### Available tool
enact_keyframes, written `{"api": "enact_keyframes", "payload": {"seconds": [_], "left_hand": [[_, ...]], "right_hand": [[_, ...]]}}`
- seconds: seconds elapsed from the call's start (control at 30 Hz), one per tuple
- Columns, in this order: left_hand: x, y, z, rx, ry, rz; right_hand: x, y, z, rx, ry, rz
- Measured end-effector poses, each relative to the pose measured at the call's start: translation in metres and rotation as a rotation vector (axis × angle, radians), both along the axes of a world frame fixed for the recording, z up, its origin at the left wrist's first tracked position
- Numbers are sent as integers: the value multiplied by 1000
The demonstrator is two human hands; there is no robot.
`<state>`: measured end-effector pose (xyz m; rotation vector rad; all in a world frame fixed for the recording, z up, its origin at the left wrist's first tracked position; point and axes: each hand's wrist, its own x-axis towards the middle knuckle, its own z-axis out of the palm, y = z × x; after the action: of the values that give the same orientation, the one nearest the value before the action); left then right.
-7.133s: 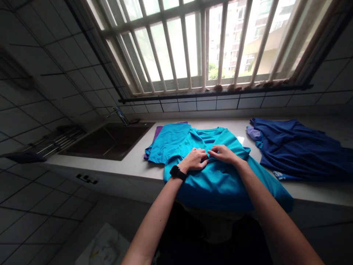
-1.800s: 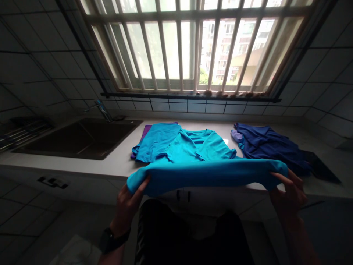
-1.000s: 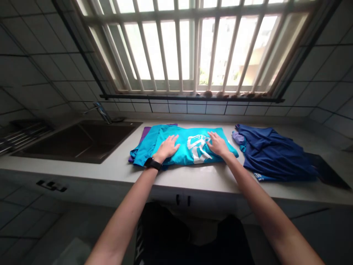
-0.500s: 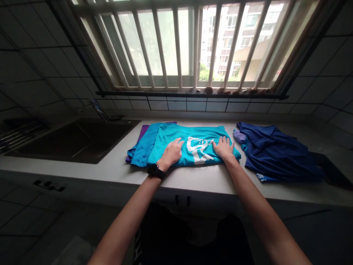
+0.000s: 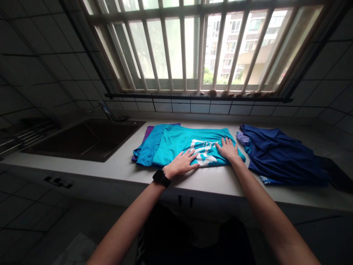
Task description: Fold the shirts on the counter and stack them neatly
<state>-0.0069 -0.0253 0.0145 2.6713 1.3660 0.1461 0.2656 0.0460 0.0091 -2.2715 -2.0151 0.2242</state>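
Note:
A folded turquoise shirt (image 5: pixel 179 141) with a white print lies on the pale counter (image 5: pixel 220 180), on top of another blue garment and a purple one (image 5: pixel 147 130). My left hand (image 5: pixel 182 165), with a black watch on the wrist, lies flat on the shirt's front edge, fingers stretched out toward the print. My right hand (image 5: pixel 227 148) rests flat on the shirt's right end, fingers spread. Neither hand holds anything.
A crumpled dark blue garment (image 5: pixel 278 156) lies to the right on the counter. A dark sink (image 5: pixel 85 138) with a tap (image 5: pixel 106 109) is set in the counter at the left. A barred window (image 5: pixel 193 48) runs behind. Tiled walls surround.
The shirt's hanging lower half was lifted and folded onto the counter, print up. Since half a second ago my left hand slid along the front edge toward the print; my right hand barely moved.

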Motion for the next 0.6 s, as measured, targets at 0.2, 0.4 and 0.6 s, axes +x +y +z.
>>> {"api": "enact_keyframes", "payload": {"seconds": [0.2, 0.4, 0.6], "left_hand": [[-84, -14, 23, 30, 38, -43], [-77, -37, 29, 227, 92, -18], [-55, -50, 21, 363, 85, -80]], "right_hand": [[14, 5, 9, -23, -25, 217], [8, 0, 43, 34, -17, 400], [-55, -53, 42, 94, 97, 734]]}}
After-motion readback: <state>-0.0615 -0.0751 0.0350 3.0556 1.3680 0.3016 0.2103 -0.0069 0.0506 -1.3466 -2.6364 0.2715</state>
